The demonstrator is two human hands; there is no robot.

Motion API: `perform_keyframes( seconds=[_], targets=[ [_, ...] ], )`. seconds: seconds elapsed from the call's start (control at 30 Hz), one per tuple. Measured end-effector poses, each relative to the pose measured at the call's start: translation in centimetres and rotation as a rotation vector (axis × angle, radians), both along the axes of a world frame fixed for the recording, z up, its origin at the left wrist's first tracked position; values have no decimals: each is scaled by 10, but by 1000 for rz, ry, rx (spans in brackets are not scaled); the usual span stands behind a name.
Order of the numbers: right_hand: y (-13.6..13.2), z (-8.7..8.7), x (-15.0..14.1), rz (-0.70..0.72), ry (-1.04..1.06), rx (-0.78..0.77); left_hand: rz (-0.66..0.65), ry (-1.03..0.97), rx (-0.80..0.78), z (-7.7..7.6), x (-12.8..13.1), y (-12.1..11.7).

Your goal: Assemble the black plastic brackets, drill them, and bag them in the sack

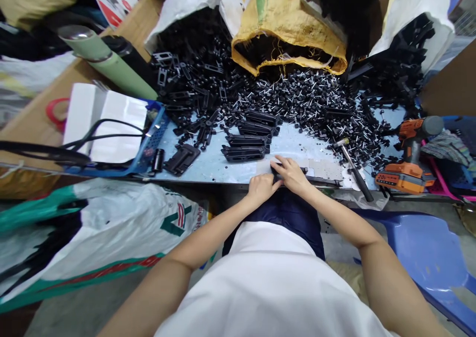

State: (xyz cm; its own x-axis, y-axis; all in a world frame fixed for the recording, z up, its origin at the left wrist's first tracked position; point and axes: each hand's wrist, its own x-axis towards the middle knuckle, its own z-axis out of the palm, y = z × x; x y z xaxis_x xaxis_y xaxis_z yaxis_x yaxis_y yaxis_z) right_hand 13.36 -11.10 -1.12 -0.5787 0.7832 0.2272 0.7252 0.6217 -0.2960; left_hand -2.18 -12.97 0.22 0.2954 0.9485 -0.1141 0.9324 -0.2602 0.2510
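Left hand and right hand close together, both gripping a black plastic part at the near edge of the blue worktable, hammer lying to the right.

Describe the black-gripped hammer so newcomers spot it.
On the pale blue worktop, find the orange-and-black cordless drill. Just left lies the hammer, grip toward the near edge. Its long silver shaft distinguishes it from the small black parts.
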Motion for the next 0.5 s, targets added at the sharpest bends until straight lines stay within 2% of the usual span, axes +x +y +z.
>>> perform_keyframes(
  seconds=[0.07, 0.17, 0.27, 0.37, 0.5],
  targets=[
    [-13, 4, 15, -35, 84, 114, -79, -68, 155, 1, 0, 3],
    [-30, 3, 48, -175, 190, 245, -337, -184, 333, 3, 13, 16],
    [-38, -5, 75, -189, 134, 243, -531, -184, 225, 1, 34, 30],
    [-35, -14, 88, -135, 26, 151, -547, -175, 112, -4, 47, 38],
    [-21, -13, 97, 12, -70, 86, -502, -204, 105, -7, 48, 37]
  ],
)
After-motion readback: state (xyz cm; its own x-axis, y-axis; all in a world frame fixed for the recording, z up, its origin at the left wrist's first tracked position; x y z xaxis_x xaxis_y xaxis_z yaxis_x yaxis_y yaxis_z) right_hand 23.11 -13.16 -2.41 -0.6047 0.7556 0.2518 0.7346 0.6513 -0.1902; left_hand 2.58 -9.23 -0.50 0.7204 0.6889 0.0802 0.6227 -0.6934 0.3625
